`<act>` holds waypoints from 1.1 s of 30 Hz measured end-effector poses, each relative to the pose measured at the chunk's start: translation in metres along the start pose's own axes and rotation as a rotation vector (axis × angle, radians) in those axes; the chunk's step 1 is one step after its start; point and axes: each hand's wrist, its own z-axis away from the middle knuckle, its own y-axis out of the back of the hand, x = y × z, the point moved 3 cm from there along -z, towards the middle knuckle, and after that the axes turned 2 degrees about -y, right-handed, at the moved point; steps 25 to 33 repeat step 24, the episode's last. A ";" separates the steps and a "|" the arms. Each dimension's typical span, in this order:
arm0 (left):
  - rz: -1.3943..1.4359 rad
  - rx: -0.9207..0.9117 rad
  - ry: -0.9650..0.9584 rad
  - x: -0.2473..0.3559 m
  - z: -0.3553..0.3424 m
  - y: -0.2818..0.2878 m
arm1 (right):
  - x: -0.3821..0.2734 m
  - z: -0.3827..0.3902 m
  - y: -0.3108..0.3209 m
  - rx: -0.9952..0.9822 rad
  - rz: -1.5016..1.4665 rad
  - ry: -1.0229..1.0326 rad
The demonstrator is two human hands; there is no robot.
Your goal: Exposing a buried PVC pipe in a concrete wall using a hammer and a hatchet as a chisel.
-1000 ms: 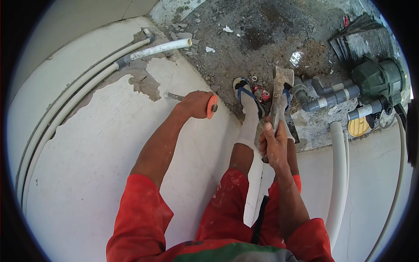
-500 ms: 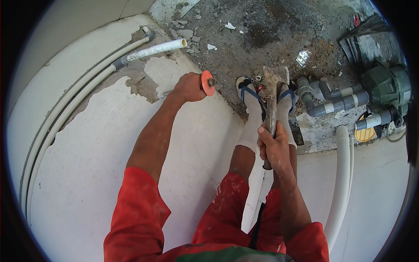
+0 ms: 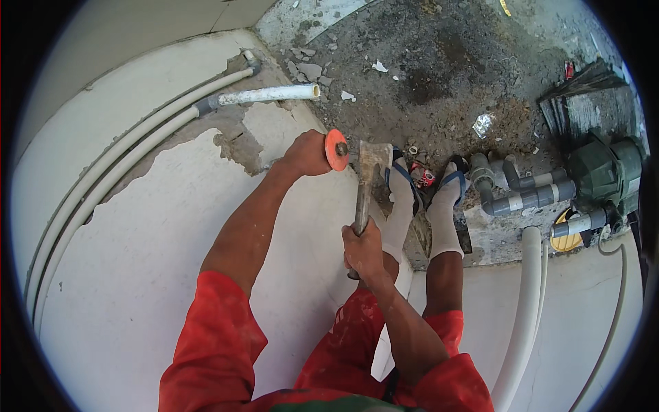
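Observation:
My left hand (image 3: 307, 154) is closed around a chisel with a round orange hand guard (image 3: 336, 150), close to the broken plaster of the white wall. The chisel's metal striking end pokes out of the guard toward the right; its blade is hidden behind the hand. In my right hand (image 3: 364, 250) is a hatchet (image 3: 364, 199), gripped low on its worn shaft. The scuffed metal head of the hatchet is just right of the chisel's end, with its flared edge turned away from it. Whether the two metals touch, I cannot tell.
Two pale pipes (image 3: 141, 141) run along the wall, and an open-ended white pipe (image 3: 269, 94) juts out above my left hand. Rubble (image 3: 310, 71) litters the rough floor. At the right stand a green pump (image 3: 604, 175) with grey pipework (image 3: 528, 199) and a thick white pipe (image 3: 522, 316).
My right hand has swung the hatchet left, from in front of my feet to beside the chisel. The view has shifted slightly; my left hand keeps its hold near the broken plaster.

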 end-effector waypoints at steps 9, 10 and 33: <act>-0.017 0.003 0.052 -0.022 0.017 0.014 | -0.069 -0.064 0.110 0.253 -0.539 -0.279; -0.005 0.002 0.040 -0.016 0.014 0.010 | -0.066 -0.055 0.087 0.384 -0.681 -0.314; -0.039 0.029 -0.024 -0.015 0.017 0.010 | -0.049 -0.054 0.101 0.334 -0.766 -0.328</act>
